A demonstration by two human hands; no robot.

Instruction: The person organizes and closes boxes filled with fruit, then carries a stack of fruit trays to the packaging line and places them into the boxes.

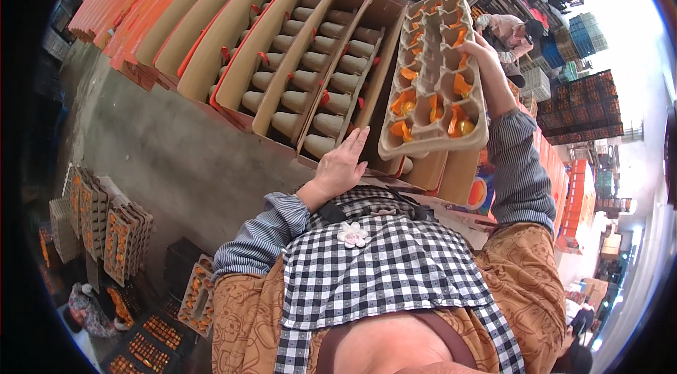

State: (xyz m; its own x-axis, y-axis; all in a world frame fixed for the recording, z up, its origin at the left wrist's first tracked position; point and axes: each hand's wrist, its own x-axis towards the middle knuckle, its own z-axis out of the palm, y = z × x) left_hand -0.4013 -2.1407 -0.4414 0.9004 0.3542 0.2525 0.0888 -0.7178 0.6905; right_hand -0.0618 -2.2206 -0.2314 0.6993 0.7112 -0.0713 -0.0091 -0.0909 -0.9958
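My right hand [482,60] grips the right-hand side of a long grey moulded-pulp egg tray [431,67], held tilted above the row of cartons. Orange scraps [409,73] lie in many of its cups, and a glossy yellow-orange round piece [462,127] sits near its close end. My left hand [338,166] is open, its fingers stretched along the near edge of an open cardboard carton [308,152]. Inside that carton, and in those to its left, pulp trays [342,85] stand with rounded cup bottoms showing. Whether the left fingertips touch a tray I cannot tell.
Open cartons with raised brown flaps [233,28] run off to the left. Used pulp trays [127,240] and dark crates [151,346] stand at the lower left, near a person [92,314]. Another person [508,35] bends at the upper right, beside stacked crates [578,109].
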